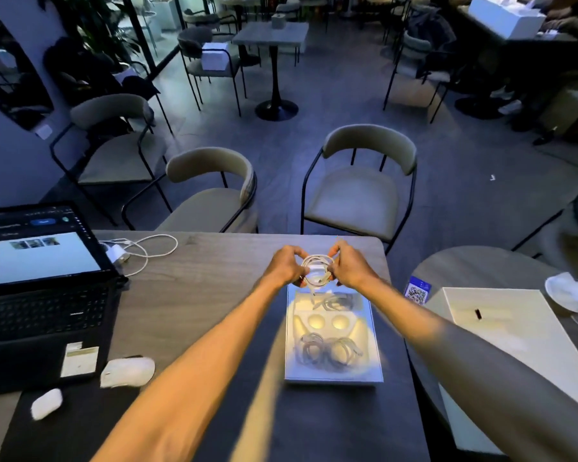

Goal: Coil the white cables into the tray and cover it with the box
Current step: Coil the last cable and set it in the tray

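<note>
A dim café room with a grey floor (341, 95) holds beige chairs (357, 191) on thin black frames, a small pedestal table (271, 36) further back, and a wooden table (194, 288) in front.

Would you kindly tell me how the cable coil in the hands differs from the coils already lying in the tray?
The held coil is lifted beyond the tray's far end, pinched between the left hand and right hand; the tray coils rest untouched in its near compartment. It is one loop; those are two, side by side. All are white, round-wound cable.
</note>
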